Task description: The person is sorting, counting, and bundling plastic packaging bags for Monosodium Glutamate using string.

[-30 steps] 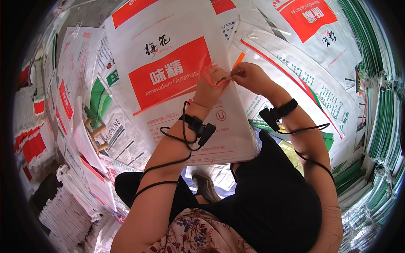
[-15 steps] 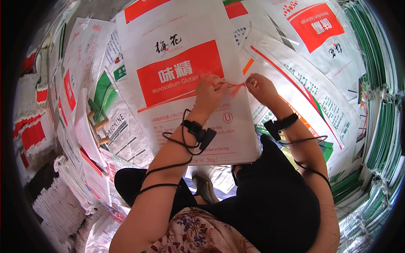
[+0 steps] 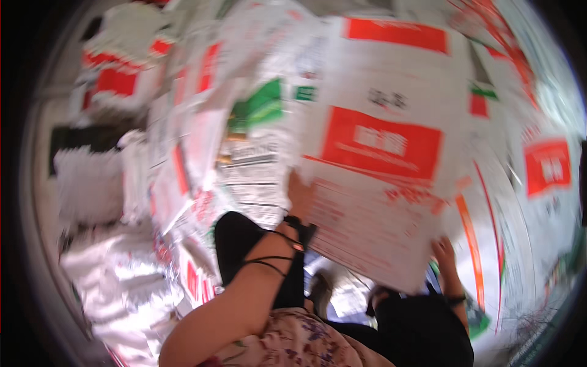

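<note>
A flat stack of white printed bags (image 3: 367, 202) with red panels lies tilted over my knees. Red string (image 3: 413, 196) crosses it below the middle panel, with loose ends bunched toward the right. My left hand (image 3: 301, 194) is closed on the stack's left edge, its fingertips partly hidden. At the lower right edge, my right hand (image 3: 445, 254) is closed against the side of the same stack. Motion blurs both hands, and a dark band with a cord is on each wrist.
More flat printed bags (image 3: 544, 165) spread to the right, and others (image 3: 251, 196) lie on the left. Piles of folded white and red bags (image 3: 122, 79) stand at the far left. Loose red string (image 3: 498, 37) hangs at the upper right.
The view has swung left. Both hands have left the red string at the stack's middle and moved apart to its left and right edges. The stack now lies more tilted.
</note>
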### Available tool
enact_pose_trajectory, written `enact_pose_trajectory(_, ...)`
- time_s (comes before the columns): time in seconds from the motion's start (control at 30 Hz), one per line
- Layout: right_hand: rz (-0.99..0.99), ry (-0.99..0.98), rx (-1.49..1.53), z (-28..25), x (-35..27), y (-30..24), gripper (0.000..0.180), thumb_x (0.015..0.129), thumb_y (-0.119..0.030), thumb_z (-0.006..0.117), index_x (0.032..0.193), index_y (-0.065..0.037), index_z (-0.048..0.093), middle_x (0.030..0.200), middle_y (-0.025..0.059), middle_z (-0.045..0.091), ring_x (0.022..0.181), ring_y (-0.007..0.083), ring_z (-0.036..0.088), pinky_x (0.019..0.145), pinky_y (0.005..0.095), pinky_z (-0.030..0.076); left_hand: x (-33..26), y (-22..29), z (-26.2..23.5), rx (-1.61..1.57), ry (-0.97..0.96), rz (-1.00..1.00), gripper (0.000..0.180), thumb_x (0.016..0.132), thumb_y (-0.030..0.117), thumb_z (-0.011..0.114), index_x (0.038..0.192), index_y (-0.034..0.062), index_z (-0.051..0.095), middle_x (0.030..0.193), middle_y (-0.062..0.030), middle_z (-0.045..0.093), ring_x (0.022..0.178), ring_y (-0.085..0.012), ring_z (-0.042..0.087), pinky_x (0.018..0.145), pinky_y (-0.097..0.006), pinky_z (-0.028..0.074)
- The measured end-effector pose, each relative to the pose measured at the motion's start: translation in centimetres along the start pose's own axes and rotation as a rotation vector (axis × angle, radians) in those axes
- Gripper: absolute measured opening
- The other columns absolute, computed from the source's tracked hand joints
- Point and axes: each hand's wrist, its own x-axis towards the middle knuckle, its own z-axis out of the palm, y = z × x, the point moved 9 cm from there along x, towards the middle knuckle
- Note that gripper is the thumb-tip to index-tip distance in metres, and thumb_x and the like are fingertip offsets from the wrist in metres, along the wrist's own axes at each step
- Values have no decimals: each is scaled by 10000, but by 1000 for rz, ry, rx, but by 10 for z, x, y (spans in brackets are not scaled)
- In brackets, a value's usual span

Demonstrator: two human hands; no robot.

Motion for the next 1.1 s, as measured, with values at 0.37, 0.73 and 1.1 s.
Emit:
enact_pose_trajectory(0.37,-322,64,-381,16,24,-65,260,903,-201,554,1021,31,563,850,60,591,766,139,533,687,296,437,-42,4,11,6,-176,-182,838,876,580,447,1483,108,114,1546,-125,93,1437,-265,45,1135,-475,105)
enact_pose_trajectory(0.73,-2,-15,-283,-6,51,-29,377,831,-242,581,1144,-34,557,921,40,604,677,114,564,505,255,474,-50,13,-8,-14,-22,-147,794,870,534,484,1475,125,172,1541,-99,142,1434,-241,82,1145,-430,78)
enact_pose_trajectory(1.1,106,14,-206,5,40,-42,329,834,-241,612,1082,-30,560,820,17,549,610,78,487,487,246,448,-48,10,0,-1,-104,-168,789,895,535,440,1477,101,130,1541,-132,101,1435,-276,49,1142,-451,58)
